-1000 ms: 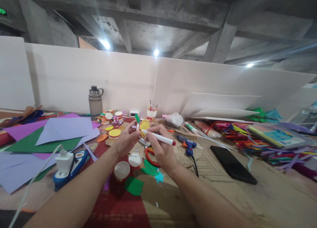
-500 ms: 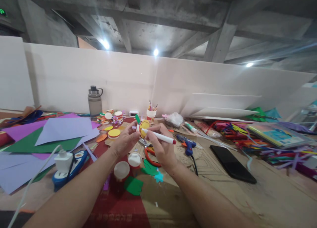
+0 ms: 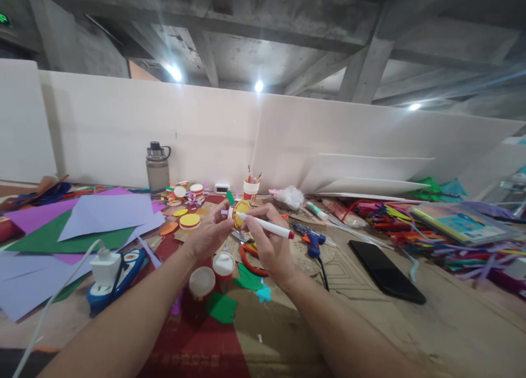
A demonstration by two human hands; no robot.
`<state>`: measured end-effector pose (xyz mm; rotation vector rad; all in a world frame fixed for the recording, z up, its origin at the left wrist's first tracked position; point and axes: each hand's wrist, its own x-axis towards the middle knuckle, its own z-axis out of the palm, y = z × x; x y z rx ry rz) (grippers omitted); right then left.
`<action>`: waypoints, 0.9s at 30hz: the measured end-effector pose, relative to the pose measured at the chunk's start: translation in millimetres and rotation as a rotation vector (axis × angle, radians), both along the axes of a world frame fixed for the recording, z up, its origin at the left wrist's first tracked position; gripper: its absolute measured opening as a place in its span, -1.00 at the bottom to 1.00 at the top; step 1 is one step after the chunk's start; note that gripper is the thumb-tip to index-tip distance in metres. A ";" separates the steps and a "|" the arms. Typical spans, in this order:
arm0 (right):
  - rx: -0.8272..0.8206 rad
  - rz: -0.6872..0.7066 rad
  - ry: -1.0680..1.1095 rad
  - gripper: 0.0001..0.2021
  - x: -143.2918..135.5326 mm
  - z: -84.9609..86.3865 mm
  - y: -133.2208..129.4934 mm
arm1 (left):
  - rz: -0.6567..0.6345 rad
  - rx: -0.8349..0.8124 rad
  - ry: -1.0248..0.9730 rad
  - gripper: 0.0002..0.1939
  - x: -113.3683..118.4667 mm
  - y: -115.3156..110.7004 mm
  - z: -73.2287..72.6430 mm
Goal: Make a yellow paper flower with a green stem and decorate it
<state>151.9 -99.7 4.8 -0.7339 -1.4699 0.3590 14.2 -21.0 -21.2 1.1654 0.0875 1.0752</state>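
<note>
In the middle of the head view, my left hand is closed round a small paper cup piece with a yellow disc face and a green strip sticking up from it. Red marks run along the disc's edge. My right hand grips a white marker pen with a red end, its tip at the disc. Below my hands lie scissors with orange-red handles. Two cut cups, one a white-topped cup and one an open-looking cup, stand beside green paper pieces and a blue star.
A blue glue gun and a black phone lie to the right. Coloured paper sheets and a blue power strip are at left. A water bottle and a cup of pens stand at the back.
The held cup piece has turned and shifted very slightly, its green strip a little to the right and lower. Both hands stay almost in place.
</note>
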 end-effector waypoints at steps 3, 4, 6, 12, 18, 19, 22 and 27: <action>0.002 -0.019 -0.005 -0.89 0.8 -0.4 0.4 | 0.008 -0.017 -0.005 -0.38 0.0 -0.7 0.4; 0.004 -0.021 -0.006 -0.90 1.2 -0.8 0.9 | 0.007 -0.024 -0.007 -0.37 -0.1 -0.7 0.6; 0.006 -0.024 -0.007 -0.91 2.0 -1.9 1.9 | -0.002 -0.028 -0.017 -0.36 -0.2 -0.8 1.1; 0.003 -0.048 -0.005 -0.89 2.2 -4.6 3.6 | -0.012 -0.017 -0.010 -0.42 0.6 -2.3 1.8; -0.002 -0.054 -0.002 -0.88 2.3 -4.5 4.3 | -0.015 0.003 -0.010 -0.49 0.3 -2.0 0.8; -0.003 -0.051 -0.001 -0.88 2.4 -4.3 4.4 | -0.016 0.006 -0.007 -0.49 0.3 -1.9 0.8; -0.003 -0.059 -0.002 -0.88 2.2 -3.9 4.4 | -0.015 0.005 -0.008 -0.49 0.5 -1.9 0.9; 0.010 -0.070 0.003 -0.87 2.5 -3.8 4.5 | -0.021 -0.025 -0.010 -0.49 0.2 -3.0 2.5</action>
